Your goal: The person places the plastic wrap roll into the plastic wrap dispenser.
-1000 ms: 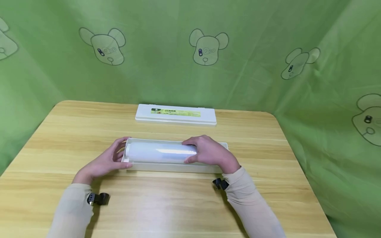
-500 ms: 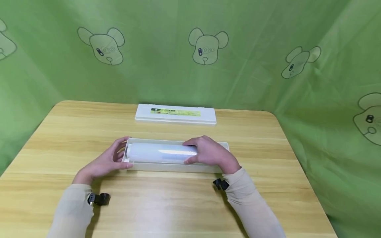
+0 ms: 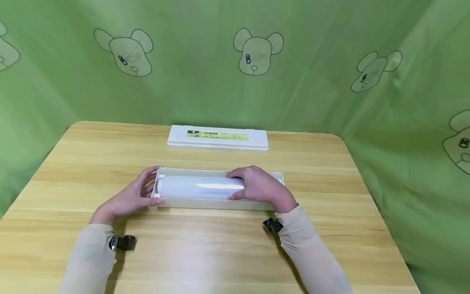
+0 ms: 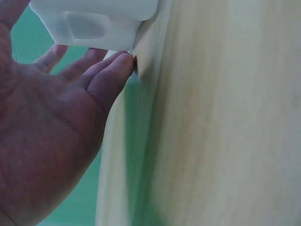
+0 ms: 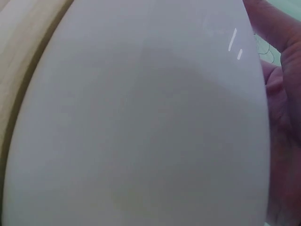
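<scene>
A long white box (image 3: 216,204) without its cover lies crosswise on the table. Inside it is a roll of cling film (image 3: 183,186), glossy and translucent. My left hand (image 3: 128,200) holds the box's left end, thumb at the front corner and fingers toward the back; in the left wrist view its fingertips touch the box's end wall (image 4: 87,26). My right hand (image 3: 260,185) grips the roll near its right part, thumb in front and fingers behind, hiding that end. The box's long side (image 5: 141,117) fills most of the right wrist view.
A white lid (image 3: 218,143) with a yellow-green label lies behind the box, near the back edge of the wooden table (image 3: 205,253). Green curtains (image 3: 198,73) with bear-head drawings hang behind and on both sides. A black wrist camera sits at each cuff.
The roll's left end has shifted slightly right within the box and appears a little lower. Both hands stay nearly still; the head view has tilted slightly.
</scene>
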The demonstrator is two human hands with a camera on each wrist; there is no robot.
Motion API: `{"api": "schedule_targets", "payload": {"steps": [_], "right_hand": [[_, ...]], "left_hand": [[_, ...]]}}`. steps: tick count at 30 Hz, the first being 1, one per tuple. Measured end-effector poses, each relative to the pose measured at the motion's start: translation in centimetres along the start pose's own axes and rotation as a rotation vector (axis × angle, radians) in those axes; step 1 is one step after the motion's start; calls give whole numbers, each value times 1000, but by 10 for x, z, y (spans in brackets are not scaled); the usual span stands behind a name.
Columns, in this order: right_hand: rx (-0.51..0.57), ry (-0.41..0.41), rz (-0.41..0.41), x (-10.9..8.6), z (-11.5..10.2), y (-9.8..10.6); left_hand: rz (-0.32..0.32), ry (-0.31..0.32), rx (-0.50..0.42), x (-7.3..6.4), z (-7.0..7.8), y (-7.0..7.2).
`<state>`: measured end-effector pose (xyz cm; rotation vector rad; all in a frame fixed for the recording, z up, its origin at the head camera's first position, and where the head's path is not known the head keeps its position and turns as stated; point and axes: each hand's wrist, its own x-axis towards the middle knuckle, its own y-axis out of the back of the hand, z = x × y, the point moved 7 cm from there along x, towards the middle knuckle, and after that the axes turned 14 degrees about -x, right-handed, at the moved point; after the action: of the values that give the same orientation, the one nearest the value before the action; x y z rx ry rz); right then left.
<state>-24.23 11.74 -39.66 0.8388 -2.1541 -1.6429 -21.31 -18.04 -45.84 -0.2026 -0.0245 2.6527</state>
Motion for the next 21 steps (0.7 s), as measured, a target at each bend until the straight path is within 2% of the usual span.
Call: {"api": "schedule_targets", "payload": {"steps": [4, 13, 21], "right_hand": [[-7, -7, -7, 0, 0, -1], [-14, 13, 33, 2, 0, -3], [-60, 4, 29, 0, -2, -6]], "left_hand": [[-1, 5, 7, -1, 0, 0], [5, 7, 15, -3, 0, 1], [-10, -2, 9, 1, 0, 2]]}}
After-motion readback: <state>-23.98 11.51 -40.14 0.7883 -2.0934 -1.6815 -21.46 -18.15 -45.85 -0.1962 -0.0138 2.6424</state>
